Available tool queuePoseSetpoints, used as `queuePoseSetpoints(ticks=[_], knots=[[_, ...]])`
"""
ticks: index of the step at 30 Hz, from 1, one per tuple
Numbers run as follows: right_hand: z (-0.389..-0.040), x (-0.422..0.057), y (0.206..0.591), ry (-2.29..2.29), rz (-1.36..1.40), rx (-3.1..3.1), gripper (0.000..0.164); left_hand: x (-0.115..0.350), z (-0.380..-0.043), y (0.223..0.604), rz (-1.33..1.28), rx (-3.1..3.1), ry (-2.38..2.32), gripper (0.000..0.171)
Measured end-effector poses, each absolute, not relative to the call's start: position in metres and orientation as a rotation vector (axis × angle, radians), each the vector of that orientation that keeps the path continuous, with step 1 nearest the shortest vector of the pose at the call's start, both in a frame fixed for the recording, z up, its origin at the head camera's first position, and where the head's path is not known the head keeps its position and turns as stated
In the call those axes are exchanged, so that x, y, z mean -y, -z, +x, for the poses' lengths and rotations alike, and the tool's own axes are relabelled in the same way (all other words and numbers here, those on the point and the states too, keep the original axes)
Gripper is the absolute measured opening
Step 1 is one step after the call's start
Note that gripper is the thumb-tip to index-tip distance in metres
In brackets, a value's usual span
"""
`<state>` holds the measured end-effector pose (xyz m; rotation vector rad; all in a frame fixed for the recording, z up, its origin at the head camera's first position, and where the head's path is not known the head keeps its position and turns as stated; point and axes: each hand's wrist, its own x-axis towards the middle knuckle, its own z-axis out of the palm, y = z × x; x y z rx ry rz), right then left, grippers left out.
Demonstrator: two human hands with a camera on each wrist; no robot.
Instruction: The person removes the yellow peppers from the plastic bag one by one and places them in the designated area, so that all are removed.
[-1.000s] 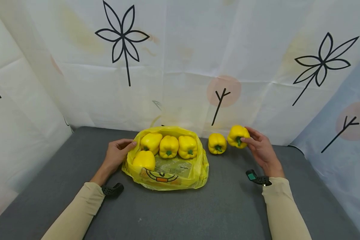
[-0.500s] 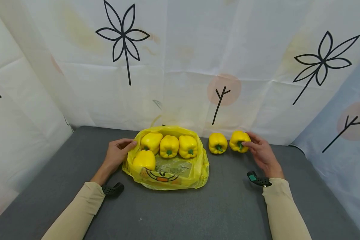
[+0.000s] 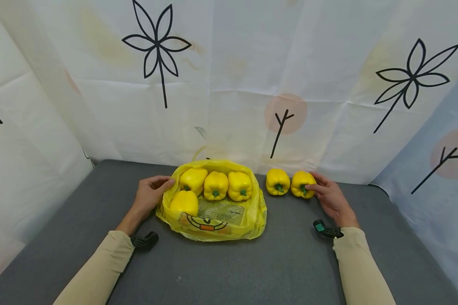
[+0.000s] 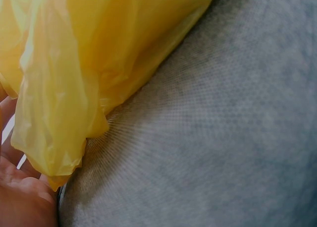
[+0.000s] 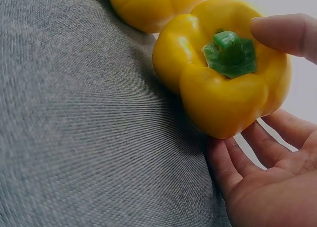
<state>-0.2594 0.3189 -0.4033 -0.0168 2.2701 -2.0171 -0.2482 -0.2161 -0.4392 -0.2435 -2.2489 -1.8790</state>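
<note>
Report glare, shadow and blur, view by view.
Head: even light, highlights on the peppers; left wrist: the bag slightly soft, shadow along its edge on the table; right wrist: glints on the held pepper, shadow beside it, backdrop washed out.

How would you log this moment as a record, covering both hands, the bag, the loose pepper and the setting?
Left hand: holds the left edge of the yellow bag
Right hand: grips the rightmost pepper, thumb beside its stem
Bag: open, four peppers inside
Loose pepper: between bag and gripped pepper
Surface: dark grey table
Backdrop: pale cloth with plant drawings
</note>
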Motion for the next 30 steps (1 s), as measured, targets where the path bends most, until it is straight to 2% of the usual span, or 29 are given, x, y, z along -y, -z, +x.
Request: queuePoseSetpoints(ticks=[22, 30], knots=[[-0.26, -0.3134, 0.4007, 2.064, -0.02, -2.136, 0.074, 0.2161, -0.2475, 0.4374, -0.238, 2.245, 1.88, 0.039], [-0.2594, -0.3139, 0.4007, 2.08, -0.008, -2.1, 0.069, 0.2158, -0.2472, 0.438, -0.249, 2.243, 1.876, 0.038]])
